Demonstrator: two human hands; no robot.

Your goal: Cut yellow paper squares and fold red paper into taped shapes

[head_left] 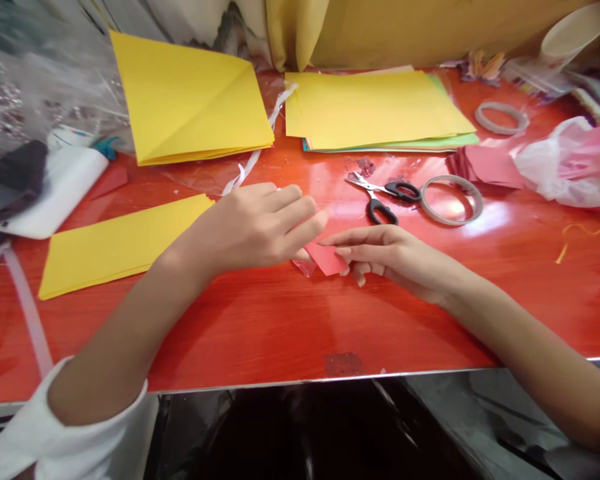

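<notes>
A: Small piece of red paper (327, 259), matte, flat, with a sharp straight edge and a pointed corner; lying on the glossy red table (280, 327) about midway along, nearer the front edge than the back; pinned from both sides.

B: Left hand (253, 223) palm down, fingers pressed together and stretched toward the paper, tips at its left edge; right hand (387, 253) low and flat, fingers close together, thumb and forefinger resting on the paper's right edge; whether truly pinching or only pressing, cannot tell.

A: Crumpled clear scrap just beside the paper, partly under the left fingertips; white sleeve (55, 433) pushed up the left forearm at the front left corner.

B: Behind the hands, black-handled scissors (383, 197) with blades open, touching a thin grey ring of tape (451, 200); second tape ring (501, 117) further back toward the right.

A: Yellow paper everywhere; a long folded strip (115, 243) toward the left edge; a thick folded stack with a diagonal crease (187, 100) at the back left; a flat stack of yellow sheets (375, 107) over green ones at the back centre.

B: Pile of red paper squares (480, 167) and crinkled pink-and-white plastic (575, 163) by the right edge; white paper cup (575, 30) at the back right corner.

A: Tabletop lacquered, wood-grained, shiny with glare; metal trim along the front edge; yellow cloth hanging behind the back edge.
</notes>
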